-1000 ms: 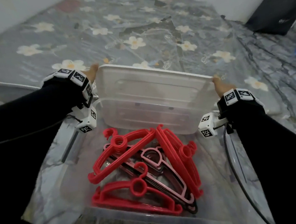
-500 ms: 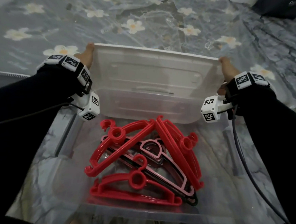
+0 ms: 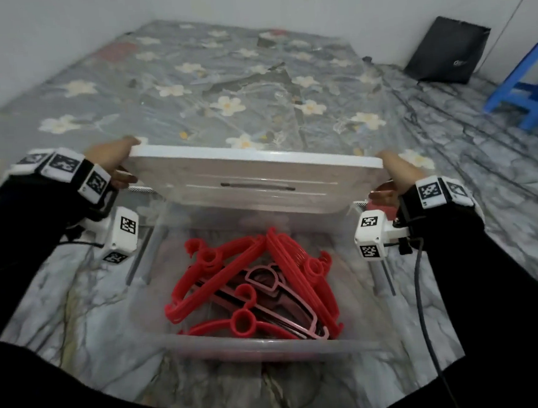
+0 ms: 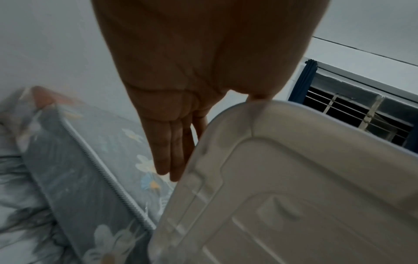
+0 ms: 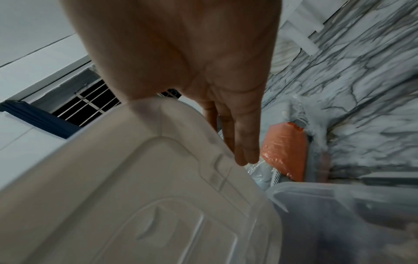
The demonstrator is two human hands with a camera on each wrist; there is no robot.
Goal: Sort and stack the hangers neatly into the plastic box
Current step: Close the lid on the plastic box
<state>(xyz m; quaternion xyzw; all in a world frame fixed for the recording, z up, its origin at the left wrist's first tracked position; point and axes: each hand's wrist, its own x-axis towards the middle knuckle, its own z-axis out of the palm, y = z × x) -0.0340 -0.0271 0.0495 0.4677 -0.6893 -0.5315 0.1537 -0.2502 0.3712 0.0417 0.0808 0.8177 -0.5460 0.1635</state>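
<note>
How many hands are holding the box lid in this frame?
2. The left hand grips the lid at its left end; the right hand grips its right end, above the open plastic box.

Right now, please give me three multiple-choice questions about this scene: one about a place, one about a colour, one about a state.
1. Where do the hangers lie?
A. inside the plastic box
B. on the mattress
C. on the blue stool

2. What colour are most hangers?
A. blue
B. red
C. white

3. How is the lid now?
A. shut on the box
B. flat on the floor
C. held up above the box's far side

Answers: 1 A, they rest within the clear walls. 2 B, red ones dominate the pile. 3 C, the left hand and the right hand hold its two ends, and the box is open.
</note>
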